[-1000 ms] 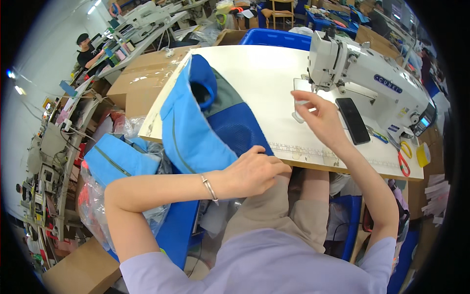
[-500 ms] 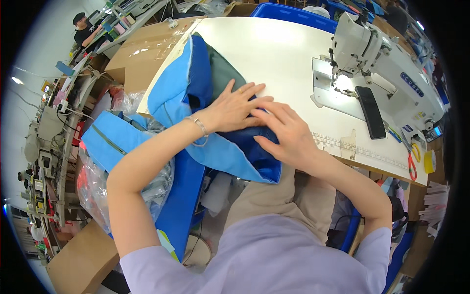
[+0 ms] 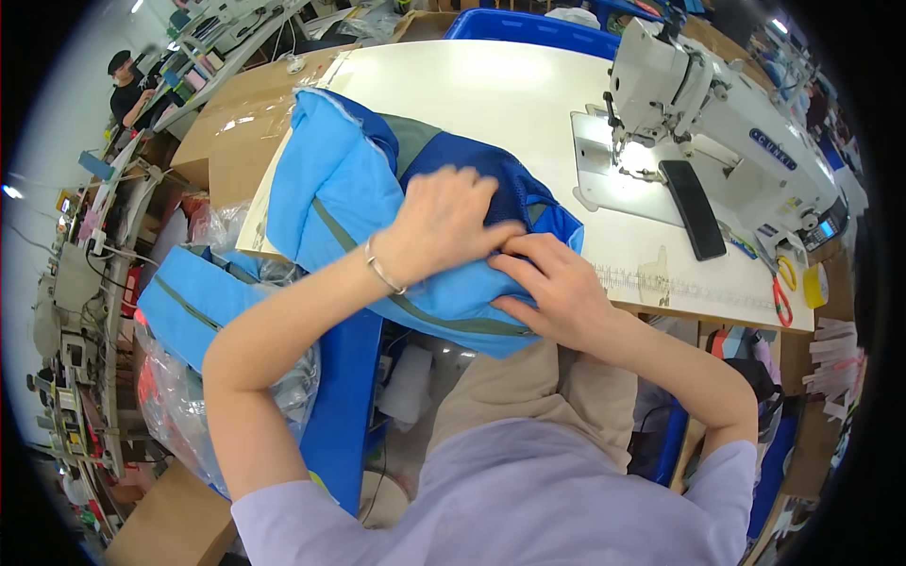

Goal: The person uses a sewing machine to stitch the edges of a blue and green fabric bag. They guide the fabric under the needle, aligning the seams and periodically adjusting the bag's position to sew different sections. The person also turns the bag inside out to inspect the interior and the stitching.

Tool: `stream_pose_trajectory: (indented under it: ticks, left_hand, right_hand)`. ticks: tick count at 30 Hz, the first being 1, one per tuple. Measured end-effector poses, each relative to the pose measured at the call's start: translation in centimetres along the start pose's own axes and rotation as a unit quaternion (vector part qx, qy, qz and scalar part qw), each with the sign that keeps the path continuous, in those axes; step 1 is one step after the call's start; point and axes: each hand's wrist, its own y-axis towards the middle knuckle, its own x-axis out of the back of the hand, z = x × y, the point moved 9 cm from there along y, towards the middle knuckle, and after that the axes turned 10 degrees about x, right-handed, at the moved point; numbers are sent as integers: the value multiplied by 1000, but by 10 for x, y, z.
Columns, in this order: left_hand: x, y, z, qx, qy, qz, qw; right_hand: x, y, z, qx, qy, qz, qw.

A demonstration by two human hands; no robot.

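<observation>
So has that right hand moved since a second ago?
Yes. The right hand left the sewing machine and came back toward the table's near edge, onto the blue garment.

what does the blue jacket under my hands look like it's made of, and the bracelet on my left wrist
The blue jacket: looks like soft woven synthetic cloth, matte, since it folds and creases loosely; the darker blue panel seems to be mesh lining, judging by its fine dotted texture. The bracelet: probably metal, thin and silvery with a slight shine, though it is too small to tell for sure.
</observation>
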Motion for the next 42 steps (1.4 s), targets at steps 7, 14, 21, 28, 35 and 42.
stream_pose_trajectory:
  ticks: [7,14,21,28,35,42]
  left_hand:
    - [-14,-31,3,-69,-34,-57,995]
    - [-18,-25,-13,5,-30,14,999]
    - [-16,-16,-9,95,-225,32,969]
    - [49,-12,27,221,-529,-26,819]
    - [164,-31,-34,-97,-146,-291,940]
    - [203,-26,-80,-157,-238,-299,910]
  right_hand:
    - [8,-19,-24,-142,108,-43,983]
    - [-10,-37,-57,-266,100,137,949]
    - [3,-25,-45,-164,198,-11,966]
    - [16,-17,-13,-105,-2,44,994]
    - [85,-8,-10,-44,-176,-23,983]
    - [175,-4,8,-101,-285,-347,888]
